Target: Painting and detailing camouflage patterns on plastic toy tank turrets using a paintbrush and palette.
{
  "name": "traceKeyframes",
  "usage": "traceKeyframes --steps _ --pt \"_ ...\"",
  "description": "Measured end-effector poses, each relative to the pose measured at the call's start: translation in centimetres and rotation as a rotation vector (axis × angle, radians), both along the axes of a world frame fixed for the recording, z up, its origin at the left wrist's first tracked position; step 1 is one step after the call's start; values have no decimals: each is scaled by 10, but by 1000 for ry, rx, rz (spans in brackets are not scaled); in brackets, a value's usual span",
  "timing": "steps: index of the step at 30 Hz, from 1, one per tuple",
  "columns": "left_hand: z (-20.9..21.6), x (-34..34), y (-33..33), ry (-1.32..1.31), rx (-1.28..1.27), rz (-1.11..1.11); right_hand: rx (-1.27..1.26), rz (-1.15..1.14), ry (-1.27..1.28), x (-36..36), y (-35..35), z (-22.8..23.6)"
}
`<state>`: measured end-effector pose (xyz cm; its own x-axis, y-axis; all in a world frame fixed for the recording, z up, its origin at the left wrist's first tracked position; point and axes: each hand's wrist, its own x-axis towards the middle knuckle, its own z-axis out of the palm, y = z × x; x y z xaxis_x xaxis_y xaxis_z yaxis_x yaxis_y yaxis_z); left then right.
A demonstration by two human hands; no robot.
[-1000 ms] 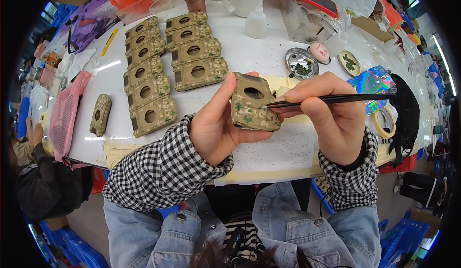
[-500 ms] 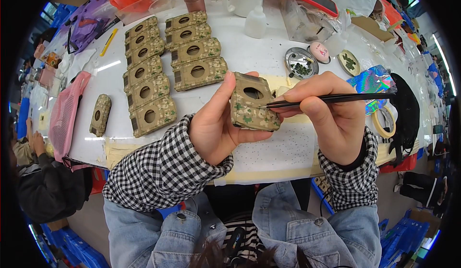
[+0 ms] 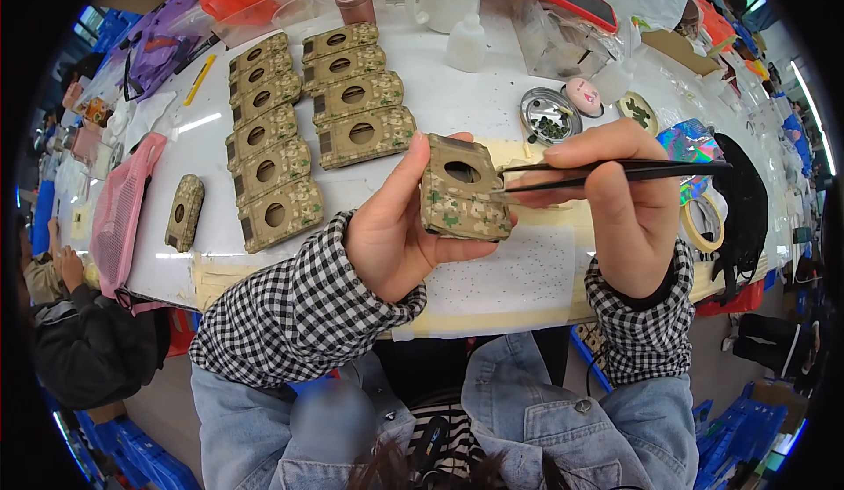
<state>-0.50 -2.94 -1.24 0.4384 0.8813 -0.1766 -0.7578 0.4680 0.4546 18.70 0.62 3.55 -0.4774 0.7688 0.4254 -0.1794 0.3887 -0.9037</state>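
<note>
Bag (image 3: 132, 204): pink mesh, near the left end of the white surface (image 3: 422, 86).
Lone case (image 3: 187, 202): camouflage, well apart from the columns; whether worked or untouched, cannot tell.
Left column (image 3: 280, 130): six camouflage cases, each with a round opening, packed close.
Right column (image 3: 376, 94): four more alike (ten across the two, by my count); finished or waiting, the view does not settle it.
Left hand (image 3: 387, 235): clamped on one case, thumb along its left side, other fingers partly hidden beneath.
Held case (image 3: 457, 206): raised above the surface near mid-view, opening facing up; judged unfinished, the tool being at its edge. How much remains does not show.
Tweezers (image 3: 659, 170): black, tips apart, at or just beside the held case's right edge; contact unclear, anything between them too small to make out.
Round dish (image 3: 527, 110): dark green bits left inside.
Right hand (image 3: 646, 217): clamped on the tweezers.
Oval dish (image 3: 635, 99): green pieces left here too, just beyond the right hand.
</note>
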Motion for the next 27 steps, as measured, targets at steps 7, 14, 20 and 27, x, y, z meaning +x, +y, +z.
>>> traceKeyframes --steps 7,14,20,27 --pt "-1 -2 0 -31 -9 -3 327 -353 -275 33 6 -1" --pt "-8 2 2 9 -18 4 610 -472 -581 42 15 -23" --pt "-10 5 3 49 -28 34 645 -521 -594 41 18 -35" --pt "-13 4 2 11 -52 -12 676 -459 -580 41 20 -40"
